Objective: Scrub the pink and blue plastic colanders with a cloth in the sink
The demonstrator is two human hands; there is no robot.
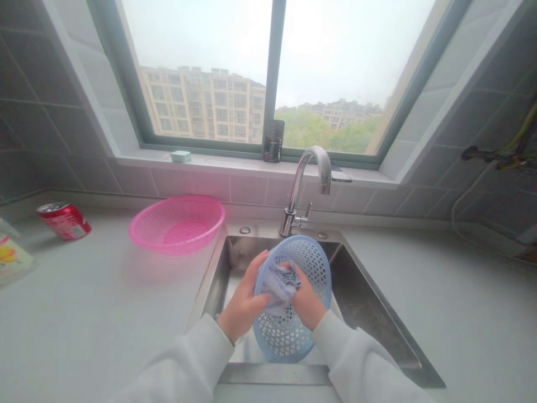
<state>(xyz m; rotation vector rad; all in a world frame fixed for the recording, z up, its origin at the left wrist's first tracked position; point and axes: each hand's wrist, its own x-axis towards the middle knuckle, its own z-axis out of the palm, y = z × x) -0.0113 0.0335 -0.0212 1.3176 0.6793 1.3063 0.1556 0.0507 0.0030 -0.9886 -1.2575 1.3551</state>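
A light blue plastic colander [314, 266] is held tilted over the sink [373, 302], its open side facing me. My left hand [247, 299] grips the colander's left rim, thumb on the inside and fingers behind it. Inside the colander, my right hand [306, 299] is closed on a crumpled greyish-lilac cloth [279, 285], pressed against the left inner wall near my left thumb. The cloth covers part of that wall. Behind the colander rises the chrome faucet [310, 179]; no water shows at its spout.
A pink basket [178, 240] sits on the counter left of the sink. Farther left stand a red can [65, 221] and a partly visible bottle [12, 257]. The windowsill bears a pale green soap-like block [180, 156], a dark upright packet [273, 141] and a flat phone-like object [340, 174].
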